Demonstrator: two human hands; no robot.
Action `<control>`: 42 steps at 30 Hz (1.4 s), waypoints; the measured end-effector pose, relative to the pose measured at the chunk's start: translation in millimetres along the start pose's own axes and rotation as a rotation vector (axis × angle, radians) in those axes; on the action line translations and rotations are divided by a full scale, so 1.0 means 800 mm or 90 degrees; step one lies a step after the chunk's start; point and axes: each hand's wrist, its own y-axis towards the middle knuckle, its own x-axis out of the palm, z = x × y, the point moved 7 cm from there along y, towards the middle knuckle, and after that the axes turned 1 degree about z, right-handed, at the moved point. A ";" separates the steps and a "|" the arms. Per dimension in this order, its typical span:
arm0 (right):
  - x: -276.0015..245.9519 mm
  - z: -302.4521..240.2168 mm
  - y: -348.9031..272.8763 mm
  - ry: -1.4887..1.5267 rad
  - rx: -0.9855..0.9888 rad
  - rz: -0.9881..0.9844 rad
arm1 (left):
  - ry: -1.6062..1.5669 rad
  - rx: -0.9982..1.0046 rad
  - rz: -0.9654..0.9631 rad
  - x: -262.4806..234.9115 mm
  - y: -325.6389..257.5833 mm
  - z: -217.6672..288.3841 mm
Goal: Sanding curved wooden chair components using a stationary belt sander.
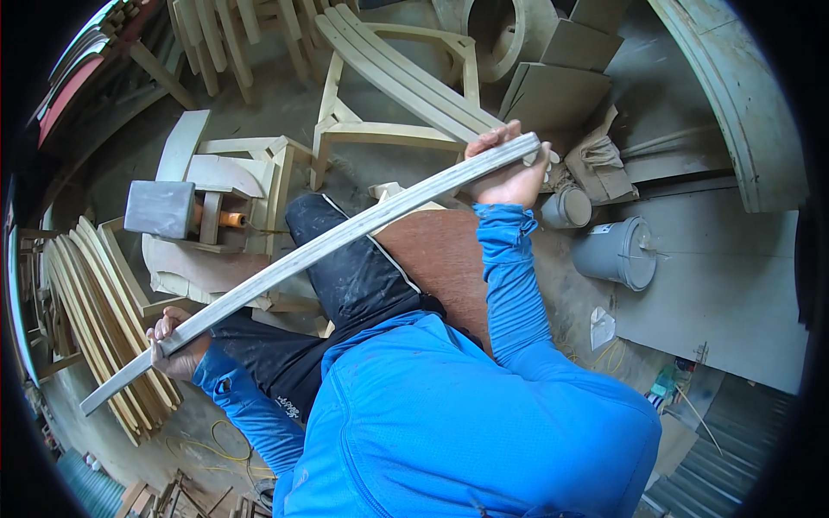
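Observation:
A long, narrow, pale wooden slat (337, 242) spans slantwise in front of me, its left end low and its right end high. My left hand (179, 347) is closed round it a little in from the lower end. Near the upper end, my right hand (509, 175) grips the slat, with the fingers curled over its far side. The middle of the slat passes above my bent leg. Beyond my right hand, several curved slats (406, 86) lie across a wooden frame (389, 134).
Curved wooden strips (112, 328) stand stacked at left. A grey block (160, 210) and an orange-handled tool (231, 219) rest on a low wooden stand. Under me is a brown board (436, 259). At right are a lidded grey bucket (617, 252) and a smaller tub (567, 208).

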 end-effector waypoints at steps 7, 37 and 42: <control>-0.010 -0.046 0.018 -0.480 -0.221 0.038 | 0.104 0.112 0.137 0.049 -0.046 -0.024; 0.103 -0.086 -0.186 -0.207 -0.142 -0.463 | 1.405 0.407 -0.485 0.133 0.020 -0.216; 0.185 -0.047 -0.235 -0.392 -0.189 -0.609 | 1.388 0.429 -0.581 0.113 0.095 -0.174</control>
